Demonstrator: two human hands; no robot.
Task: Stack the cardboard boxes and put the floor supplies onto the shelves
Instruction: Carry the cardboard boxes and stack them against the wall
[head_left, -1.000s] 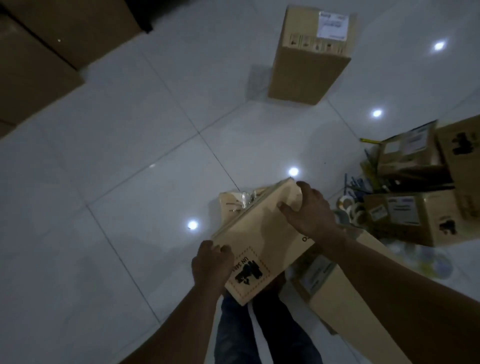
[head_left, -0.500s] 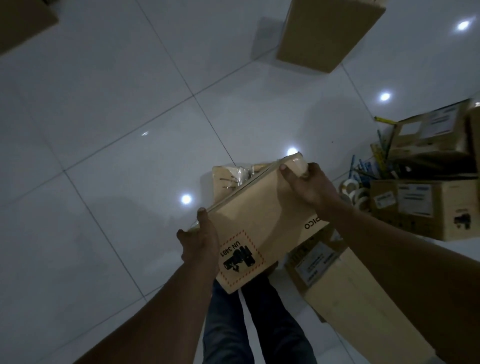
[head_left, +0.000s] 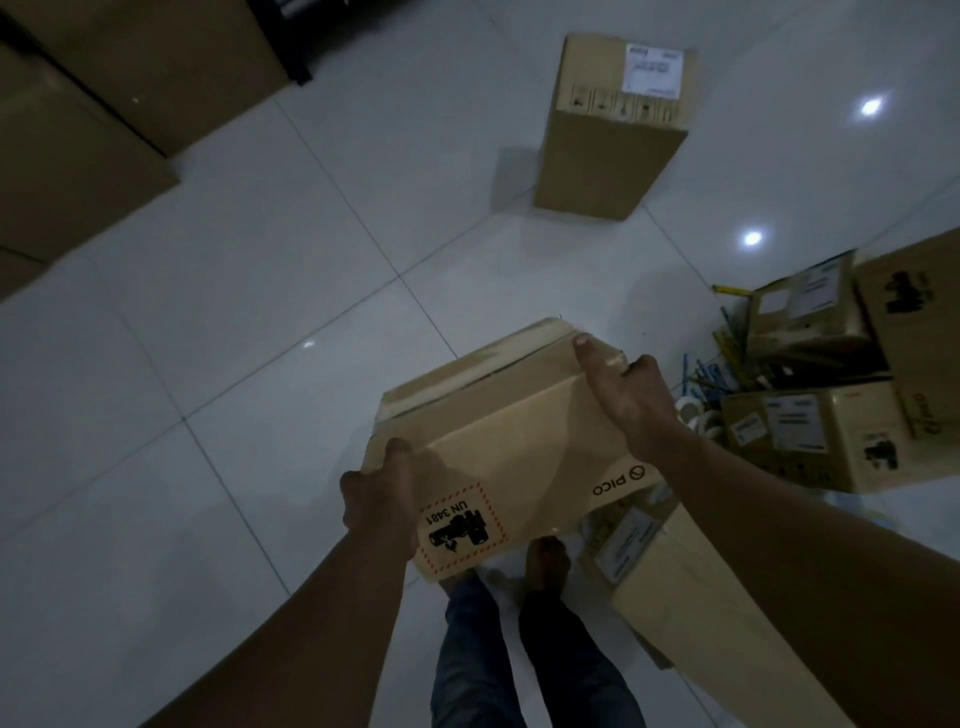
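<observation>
Tan taped box (head_left: 519, 441), red-bordered label (head_left: 457, 530), seemingly creased.

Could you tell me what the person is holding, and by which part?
A cardboard box, in both hands: the left hand grips its near left edge beside the red-bordered label; the right hand grips its far right corner.

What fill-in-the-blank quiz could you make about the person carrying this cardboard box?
The cardboard box gripped by the left hand and right hand bears a label reading UN ____.
The brand printed near the right wrist is ____.
The tall box standing alone ahead carries a ____ shipping label.
Missing words: 3481; PICO; white.
</observation>
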